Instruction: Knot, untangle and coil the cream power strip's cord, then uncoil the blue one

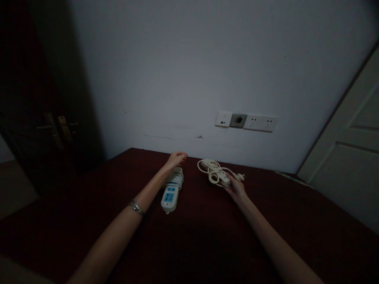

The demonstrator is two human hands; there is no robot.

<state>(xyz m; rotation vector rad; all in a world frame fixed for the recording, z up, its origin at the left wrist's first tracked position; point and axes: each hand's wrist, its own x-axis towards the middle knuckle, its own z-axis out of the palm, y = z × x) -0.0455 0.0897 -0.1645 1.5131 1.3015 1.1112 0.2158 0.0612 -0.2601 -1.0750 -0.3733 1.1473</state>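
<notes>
My right hand [236,187] grips the near end of a white power strip [224,179], with its cream cord [212,169] looped loosely around it. The cord's plug [240,177] sticks out to the right, above my fingers. My left hand [177,159] hovers by the far end of a second power strip [169,198], its fingers curled together; whether anything small is between them I cannot make out. That second strip has blue socket faces and lies on the table, its white cord [175,181] wound neatly around its far half. My left forearm covers part of it.
The dark red table [189,236] meets a pale wall, where a row of wall sockets [260,123] is mounted with a grey-framed outlet [238,120] among them. A dark door with a handle [64,127] stands at left, a pale door [352,138] at right.
</notes>
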